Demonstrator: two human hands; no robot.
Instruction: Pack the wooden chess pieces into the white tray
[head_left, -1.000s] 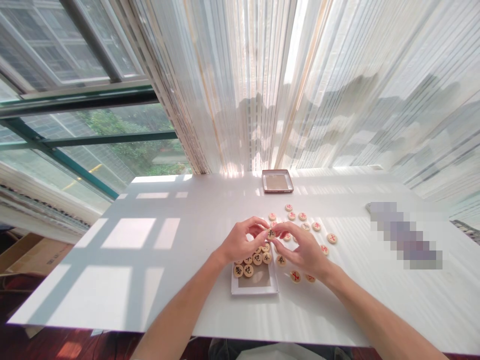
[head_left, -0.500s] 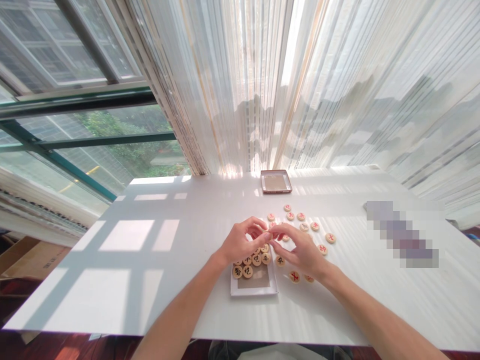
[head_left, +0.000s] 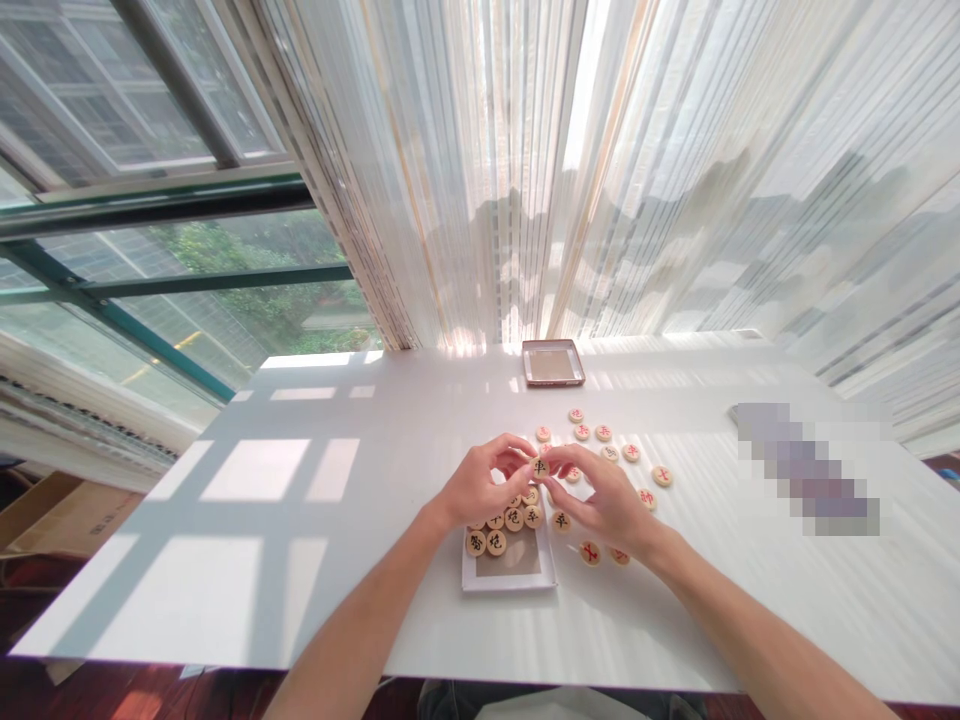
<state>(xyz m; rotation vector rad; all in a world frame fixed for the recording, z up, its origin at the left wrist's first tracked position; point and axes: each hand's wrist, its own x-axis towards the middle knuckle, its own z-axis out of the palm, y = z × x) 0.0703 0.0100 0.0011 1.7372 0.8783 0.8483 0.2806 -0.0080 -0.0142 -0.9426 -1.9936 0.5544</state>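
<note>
i have my left hand [head_left: 487, 484] and right hand [head_left: 609, 496] both pinching one black-marked disc [head_left: 540, 467] near the far right corner of the box [head_left: 510, 583], fingertips only, so a slip could knock the nested discs [head_left: 514, 518]

Bright sunlight across the table [head_left: 420, 410]

sunlit white table [head_left: 409, 420] | striped sheer curtain [head_left: 480, 170] | green-framed window [head_left: 217, 282] | reddish floor [head_left: 146, 697]

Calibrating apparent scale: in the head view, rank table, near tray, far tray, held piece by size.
1. Table
2. Near tray
3. Far tray
4. Held piece
Trays ranked by look only: nearness to the camera leaves true sizes unsure.
</note>
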